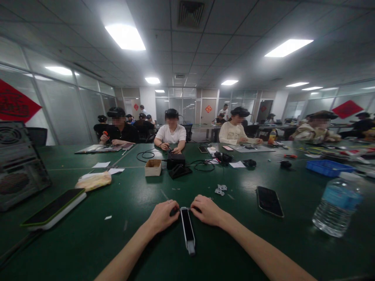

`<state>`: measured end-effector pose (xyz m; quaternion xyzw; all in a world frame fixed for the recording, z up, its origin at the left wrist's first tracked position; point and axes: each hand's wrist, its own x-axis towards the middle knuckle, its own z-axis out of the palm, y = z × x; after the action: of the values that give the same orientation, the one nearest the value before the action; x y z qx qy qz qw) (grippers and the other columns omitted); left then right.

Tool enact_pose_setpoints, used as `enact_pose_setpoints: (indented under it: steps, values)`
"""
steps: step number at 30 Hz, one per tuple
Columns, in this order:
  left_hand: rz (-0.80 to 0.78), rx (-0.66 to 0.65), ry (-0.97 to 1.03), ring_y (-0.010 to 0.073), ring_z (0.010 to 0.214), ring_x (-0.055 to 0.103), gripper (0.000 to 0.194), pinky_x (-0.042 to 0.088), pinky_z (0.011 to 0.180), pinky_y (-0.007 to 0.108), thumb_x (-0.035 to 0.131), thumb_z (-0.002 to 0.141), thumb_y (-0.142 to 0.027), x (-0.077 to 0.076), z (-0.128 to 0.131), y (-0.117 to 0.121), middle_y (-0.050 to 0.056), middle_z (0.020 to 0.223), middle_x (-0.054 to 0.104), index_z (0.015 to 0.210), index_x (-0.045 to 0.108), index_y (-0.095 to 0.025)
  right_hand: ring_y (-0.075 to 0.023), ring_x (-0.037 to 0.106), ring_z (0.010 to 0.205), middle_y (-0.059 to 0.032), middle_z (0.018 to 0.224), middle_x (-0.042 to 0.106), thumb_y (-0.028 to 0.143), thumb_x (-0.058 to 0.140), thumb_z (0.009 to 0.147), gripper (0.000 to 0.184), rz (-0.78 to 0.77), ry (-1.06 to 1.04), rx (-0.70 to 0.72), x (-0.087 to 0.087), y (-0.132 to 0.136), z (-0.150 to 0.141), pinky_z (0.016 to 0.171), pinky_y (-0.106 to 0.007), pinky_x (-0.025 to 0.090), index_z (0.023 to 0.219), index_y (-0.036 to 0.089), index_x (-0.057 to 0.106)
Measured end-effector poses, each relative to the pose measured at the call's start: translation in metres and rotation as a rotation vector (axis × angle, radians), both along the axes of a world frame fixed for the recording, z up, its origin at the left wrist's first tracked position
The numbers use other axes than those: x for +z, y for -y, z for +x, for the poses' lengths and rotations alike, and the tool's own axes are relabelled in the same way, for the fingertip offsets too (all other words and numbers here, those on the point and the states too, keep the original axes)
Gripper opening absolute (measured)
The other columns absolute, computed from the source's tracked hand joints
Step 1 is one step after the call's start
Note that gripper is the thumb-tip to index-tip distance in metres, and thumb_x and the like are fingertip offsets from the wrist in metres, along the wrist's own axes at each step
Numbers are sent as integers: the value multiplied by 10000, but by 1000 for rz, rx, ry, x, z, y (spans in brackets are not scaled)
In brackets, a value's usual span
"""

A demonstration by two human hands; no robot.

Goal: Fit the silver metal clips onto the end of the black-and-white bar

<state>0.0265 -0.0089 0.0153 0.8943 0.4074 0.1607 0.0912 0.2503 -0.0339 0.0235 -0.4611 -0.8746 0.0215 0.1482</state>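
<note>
A green tabletop (216,257), with two hands around the far end of one slim device.
Across the tabletop sits a person in a white T-shirt (171,134); at the left edge stands a computer case (20,168). A water bottle (336,207) is upright on the right side, and a green-edged device (52,208) lies on the left. The left hand (164,216) and the right hand (207,210) are half closed, with curled fingers facing each other; I cannot tell if their fingertips pinch anything. A dark phone (269,201) lies to the right of them. The slim device (187,228) lies lengthwise on the tabletop between the forearms, its grey end towards the wearer. Small silvery pieces (220,189) lie beyond the right hand.
</note>
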Motion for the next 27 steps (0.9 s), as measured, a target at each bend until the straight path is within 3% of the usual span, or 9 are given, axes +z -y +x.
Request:
enact_pose_setpoints:
  steps: [3,6,10,18,27]
  values:
    - [-6,-3,-8,141,764,580,151,424,691,236,480,851,-276,0,0,-1,3,887,628,919,596,-207,-164,529,852,-69,919,618,233,450,910,223,123,40,-80,8,-8,18,764,-275,406,941,155,656]
    - [-17,-5,-10,143,775,582,161,428,698,235,479,854,-278,0,0,-2,9,903,631,930,601,-208,-175,526,891,-79,940,620,217,421,921,241,251,40,-284,16,-19,49,806,-279,396,929,148,652]
    - [-34,-8,6,135,774,584,159,436,704,232,483,856,-276,0,-1,-2,5,922,634,933,604,-208,-187,529,904,-85,939,622,214,423,914,235,236,94,-441,16,-28,82,802,-273,394,919,157,651]
    - [-48,-4,-17,139,790,583,189,445,713,237,465,866,-299,2,-2,-2,10,932,635,955,605,-208,-186,539,906,-77,944,625,184,464,889,204,29,181,-354,7,-29,80,759,-261,391,914,175,666]
    - [-53,-20,1,144,823,583,189,447,739,249,476,870,-301,0,-2,-2,11,950,632,975,605,-212,-208,500,992,-93,1071,577,277,467,920,255,96,114,-250,-9,-30,49,834,-318,391,1099,180,620]
